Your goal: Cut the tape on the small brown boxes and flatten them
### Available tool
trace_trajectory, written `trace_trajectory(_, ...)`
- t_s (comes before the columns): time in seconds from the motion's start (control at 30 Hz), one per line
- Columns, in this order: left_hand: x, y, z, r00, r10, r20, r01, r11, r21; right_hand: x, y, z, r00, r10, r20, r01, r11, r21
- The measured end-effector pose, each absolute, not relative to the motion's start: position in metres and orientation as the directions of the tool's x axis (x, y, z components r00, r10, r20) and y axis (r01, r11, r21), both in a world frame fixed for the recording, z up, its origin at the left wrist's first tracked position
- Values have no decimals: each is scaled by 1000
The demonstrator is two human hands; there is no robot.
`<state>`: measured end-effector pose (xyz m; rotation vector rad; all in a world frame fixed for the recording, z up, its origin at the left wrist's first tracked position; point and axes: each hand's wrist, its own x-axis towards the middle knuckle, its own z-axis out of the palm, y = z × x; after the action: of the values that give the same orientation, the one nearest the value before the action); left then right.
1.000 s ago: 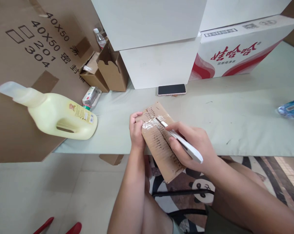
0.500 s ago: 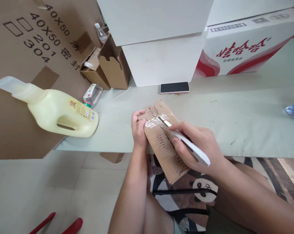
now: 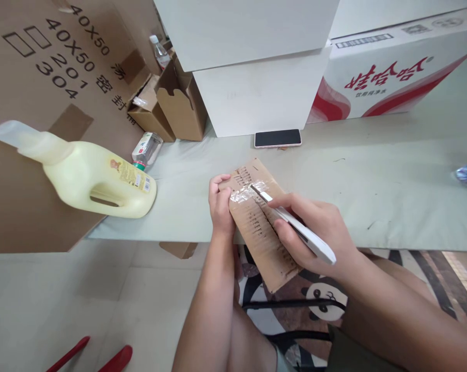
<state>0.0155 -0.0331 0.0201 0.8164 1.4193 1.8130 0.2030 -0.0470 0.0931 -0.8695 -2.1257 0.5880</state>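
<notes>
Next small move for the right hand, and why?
I'd probably have the right hand draw the white-handled cutter lightly toward the body: its dark tip is at the clear tape, and a dark line runs down the cardboard piece from near there. The left hand grips the piece's left edge, off that line.
</notes>
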Motion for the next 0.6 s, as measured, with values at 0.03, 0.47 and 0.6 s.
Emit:
trace_trajectory(0.03,16,-33,20,-570,819,66,-133,-172,976,203,-47,93,-487,737,468,391,663,-638)
trace_trajectory(0.47,16,-34,22,-568,820,64,-146,-177,973,203,-48,93,-499,726,474,384,675,-629)
trace_trajectory(0.6,16,-34,23,-563,824,67,-144,-178,973,201,-47,96,-537,721,438,370,668,-646)
